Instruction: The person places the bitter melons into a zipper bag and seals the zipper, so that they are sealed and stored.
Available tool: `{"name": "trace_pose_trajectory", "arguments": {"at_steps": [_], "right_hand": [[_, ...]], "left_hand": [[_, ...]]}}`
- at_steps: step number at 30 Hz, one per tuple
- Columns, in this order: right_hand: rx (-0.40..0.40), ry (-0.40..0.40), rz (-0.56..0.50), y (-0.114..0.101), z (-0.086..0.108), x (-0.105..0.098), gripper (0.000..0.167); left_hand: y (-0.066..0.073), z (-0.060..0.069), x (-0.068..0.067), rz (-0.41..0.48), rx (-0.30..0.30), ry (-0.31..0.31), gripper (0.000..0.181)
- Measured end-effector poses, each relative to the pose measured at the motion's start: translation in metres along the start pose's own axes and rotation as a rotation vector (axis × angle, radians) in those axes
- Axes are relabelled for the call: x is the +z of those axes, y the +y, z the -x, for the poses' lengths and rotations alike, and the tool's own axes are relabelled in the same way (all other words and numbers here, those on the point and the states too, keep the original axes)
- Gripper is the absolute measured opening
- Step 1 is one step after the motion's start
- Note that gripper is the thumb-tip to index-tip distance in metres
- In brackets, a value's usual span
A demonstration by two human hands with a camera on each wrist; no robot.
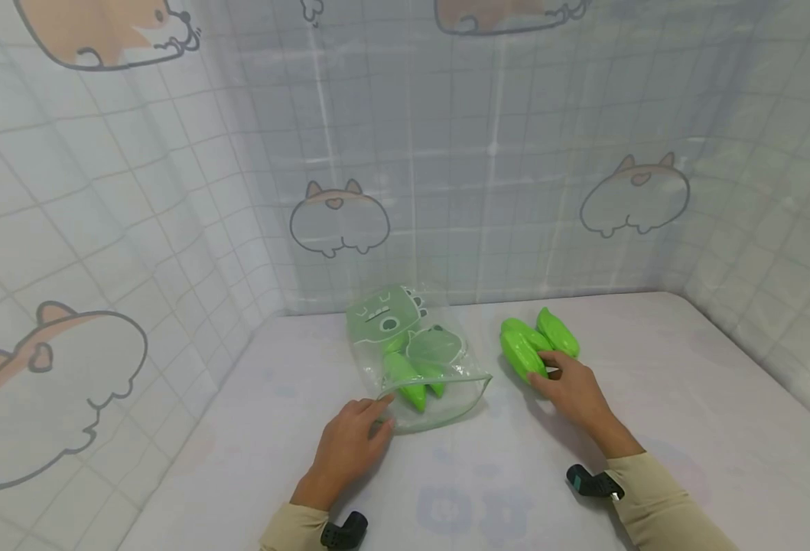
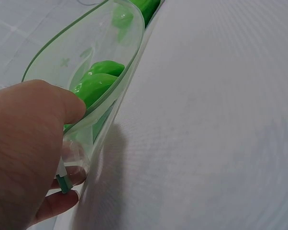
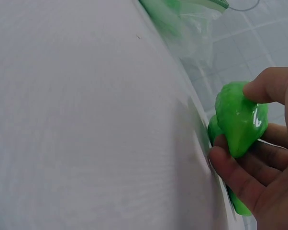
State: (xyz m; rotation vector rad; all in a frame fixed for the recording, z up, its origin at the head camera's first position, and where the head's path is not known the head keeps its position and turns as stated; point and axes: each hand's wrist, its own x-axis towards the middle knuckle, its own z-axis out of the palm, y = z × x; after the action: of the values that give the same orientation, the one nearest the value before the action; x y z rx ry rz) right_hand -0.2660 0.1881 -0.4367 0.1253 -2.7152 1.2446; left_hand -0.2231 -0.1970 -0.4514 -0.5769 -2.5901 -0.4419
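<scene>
A clear drawstring-type plastic bag [image 1: 366,353] with a green cartoon print lies on the table, its mouth facing me. Several glossy green toy vegetables [image 1: 402,370] with tapered ends are inside; the print partly covers them. My left hand [image 1: 349,448] pinches the left side of the bag's rim, thumb on top in the left wrist view. To the right of the bag, my right hand [image 1: 577,390] grips a lumpy green toy vegetable [image 3: 239,117] between thumb and fingers. Another green toy vegetable [image 1: 558,334] lies just behind that hand.
The white table [image 1: 294,360] ends at a curtain-like sheet [image 1: 446,153] printed with a grid and cartoon dogs, which also rises on both sides. Dark devices [image 1: 345,531] are strapped to both wrists.
</scene>
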Motion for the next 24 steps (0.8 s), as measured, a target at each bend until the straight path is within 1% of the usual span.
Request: {"name": "trace_pose_trajectory", "arguments": {"at_steps": [5, 12, 15, 24], "right_hand": [[0.01, 0.003, -0.036, 0.0002, -0.0007, -0.0006, 0.063], [0.015, 0.004, -0.151, -0.0002, 0.0005, -0.0027, 0.063], [0.02, 0.003, -0.162, -0.0008, 0.0003, -0.0031, 0.063], [0.012, 0.014, -0.145, -0.0055, 0.001, -0.0039, 0.06]], "left_hand": [[-0.0004, 0.0003, -0.0004, 0.005, -0.003, 0.003, 0.038], [0.0, -0.0006, -0.0011, -0.002, 0.002, 0.007, 0.038], [0.0003, -0.0006, -0.0011, -0.007, 0.003, 0.006, 0.038], [0.001, 0.0001, -0.0017, -0.013, 0.005, 0.007, 0.037]]}}
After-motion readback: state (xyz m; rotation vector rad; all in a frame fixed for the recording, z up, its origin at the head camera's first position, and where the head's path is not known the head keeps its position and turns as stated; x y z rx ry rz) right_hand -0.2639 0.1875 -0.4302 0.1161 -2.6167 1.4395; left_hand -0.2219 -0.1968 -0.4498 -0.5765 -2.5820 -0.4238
